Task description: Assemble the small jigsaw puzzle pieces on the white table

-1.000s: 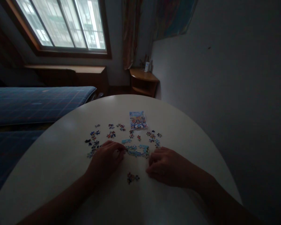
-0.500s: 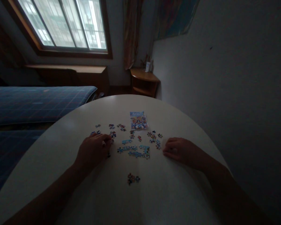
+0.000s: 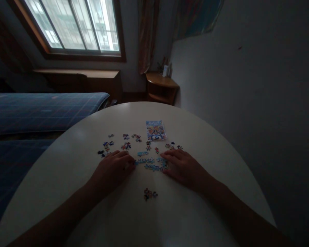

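Observation:
A joined strip of light-blue puzzle pieces (image 3: 149,164) lies on the round white table (image 3: 195,212). My left hand (image 3: 114,169) rests palm down at the strip's left end, fingers curled, their tips touching it. My right hand (image 3: 181,166) lies at the strip's right end with fingers stretched flat on the table. Loose puzzle pieces (image 3: 125,144) are scattered beyond both hands. A small clump of pieces (image 3: 149,194) sits nearer me, between my forearms. A printed picture card (image 3: 156,130) lies farther back.
The room is dim. A bed with a blue checked cover (image 3: 41,109) stands to the left of the table. A wooden corner shelf (image 3: 161,85) and a window (image 3: 74,25) are at the back. A bare wall (image 3: 247,85) runs along the right.
My left hand went out to the loose pieces on the left and came back to the strip's left end. My right hand drew away to the right, then returned to the strip's right end.

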